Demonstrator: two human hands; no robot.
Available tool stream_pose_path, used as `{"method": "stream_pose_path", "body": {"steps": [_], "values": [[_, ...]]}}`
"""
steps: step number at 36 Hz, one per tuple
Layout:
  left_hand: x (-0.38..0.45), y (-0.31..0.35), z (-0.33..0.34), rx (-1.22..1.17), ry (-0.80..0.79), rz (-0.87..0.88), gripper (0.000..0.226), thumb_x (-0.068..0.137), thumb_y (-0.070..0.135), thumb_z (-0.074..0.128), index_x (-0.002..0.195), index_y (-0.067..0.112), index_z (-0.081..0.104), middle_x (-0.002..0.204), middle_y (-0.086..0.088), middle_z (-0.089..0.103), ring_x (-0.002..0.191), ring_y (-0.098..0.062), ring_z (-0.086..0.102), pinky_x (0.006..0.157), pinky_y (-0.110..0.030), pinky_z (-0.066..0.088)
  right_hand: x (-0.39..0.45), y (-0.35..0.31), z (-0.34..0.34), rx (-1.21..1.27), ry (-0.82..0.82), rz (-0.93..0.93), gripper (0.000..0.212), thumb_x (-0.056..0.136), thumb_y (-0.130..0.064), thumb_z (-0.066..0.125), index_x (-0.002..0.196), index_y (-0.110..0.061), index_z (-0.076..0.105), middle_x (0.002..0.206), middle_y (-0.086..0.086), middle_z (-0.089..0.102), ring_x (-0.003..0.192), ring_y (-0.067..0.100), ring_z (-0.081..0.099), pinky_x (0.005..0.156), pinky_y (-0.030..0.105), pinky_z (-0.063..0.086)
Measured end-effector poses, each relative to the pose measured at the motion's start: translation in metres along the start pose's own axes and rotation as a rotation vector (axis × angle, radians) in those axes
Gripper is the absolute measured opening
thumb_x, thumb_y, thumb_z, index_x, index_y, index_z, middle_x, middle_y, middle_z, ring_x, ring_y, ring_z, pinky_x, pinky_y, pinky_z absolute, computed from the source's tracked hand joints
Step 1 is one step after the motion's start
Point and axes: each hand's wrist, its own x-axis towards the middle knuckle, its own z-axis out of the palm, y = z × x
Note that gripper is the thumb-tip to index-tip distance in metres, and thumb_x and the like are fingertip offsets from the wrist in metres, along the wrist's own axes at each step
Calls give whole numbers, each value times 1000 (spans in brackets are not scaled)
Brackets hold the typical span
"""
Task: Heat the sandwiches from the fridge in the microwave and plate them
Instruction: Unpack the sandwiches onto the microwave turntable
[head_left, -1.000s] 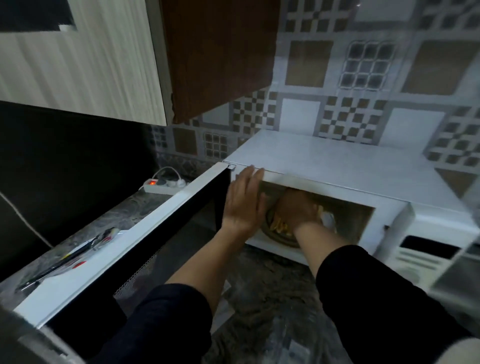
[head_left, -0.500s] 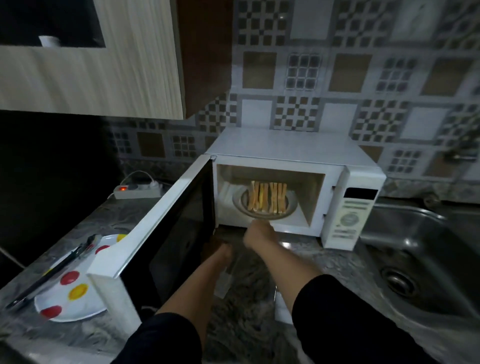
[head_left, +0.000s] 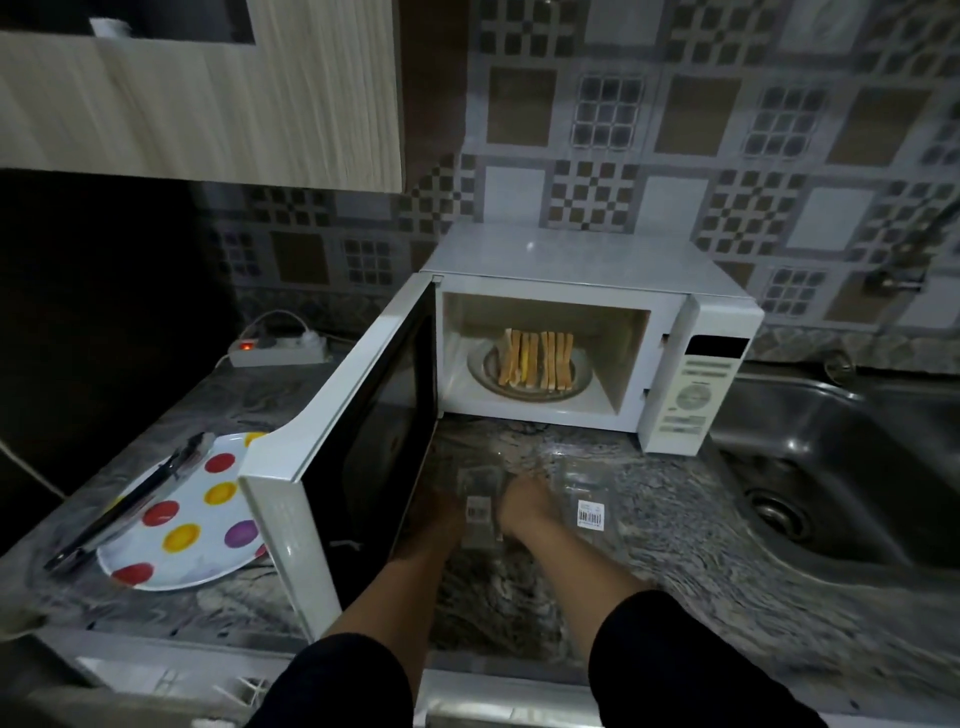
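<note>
The white microwave (head_left: 571, 260) stands on the counter with its door (head_left: 322, 415) swung wide open to the left. Inside, several toasted sandwich halves (head_left: 537, 358) stand side by side on the round dish (head_left: 584, 383). Both my hands are low on the counter in front of the microwave. My left hand (head_left: 434, 522) lies in the door's shadow against a clear wrapper (head_left: 478, 512) with a barcode label. My right hand (head_left: 524, 504) rests just right of that wrapper, fingers curled down; its grip is unclear. A white plate with coloured dots (head_left: 208, 551) sits left of the door.
Dark tongs (head_left: 130, 504) lie across the dotted plate. A second clear wrapper with a barcode (head_left: 590, 514) lies right of my hands. A steel sink (head_left: 857, 467) is at the right, a lit power strip (head_left: 280, 353) at the back left, a wall cabinet (head_left: 208, 104) overhead.
Both hands have come out of the microwave cavity and dropped to the counter by the wrappers. The sandwiches stay on the dish inside. My view has pulled back.
</note>
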Motion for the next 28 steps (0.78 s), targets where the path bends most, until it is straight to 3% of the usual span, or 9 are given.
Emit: {"method": "stream_pose_path", "body": {"steps": [3, 9, 16, 25, 28], "values": [[-1, -7, 0, -34, 3, 13, 36, 99, 26, 45, 126, 8, 62, 134, -12, 57, 122, -30, 56, 100, -33, 47, 1, 4, 6, 14, 5, 28, 33, 96, -3, 40, 123, 2, 59, 131, 18, 55, 119, 30, 56, 96, 32, 46], [-5, -14, 0, -97, -11, -14, 40, 96, 29, 53, 125, 3, 61, 134, -14, 57, 123, -30, 55, 102, -33, 46, 6, 6, 9, 41, 2, 56, 31, 96, -9, 46, 124, -3, 57, 129, 15, 59, 119, 28, 57, 94, 30, 46], [-7, -16, -4, 52, -51, -62, 42, 100, 29, 46, 134, 6, 54, 141, -12, 50, 130, -27, 50, 100, -31, 44, 13, 9, 14, -2, -21, 75, 38, 96, -7, 41, 132, 3, 50, 138, 17, 51, 129, 30, 49, 102, 32, 41], [-5, -15, -2, -128, -50, -108, 69, 96, 50, 44, 145, 1, 38, 151, -18, 36, 136, -32, 40, 106, -31, 37, 18, 10, 17, 66, -121, 114, 31, 96, -9, 44, 121, -2, 61, 128, 16, 60, 115, 30, 59, 94, 35, 52], [-8, -13, -5, -161, -67, -119, 56, 97, 38, 49, 138, 0, 46, 141, -20, 48, 130, -33, 47, 103, -32, 41, 21, 13, 20, 109, -144, 153, 34, 92, -5, 46, 123, -1, 59, 128, 18, 59, 112, 32, 61, 92, 40, 53]]}}
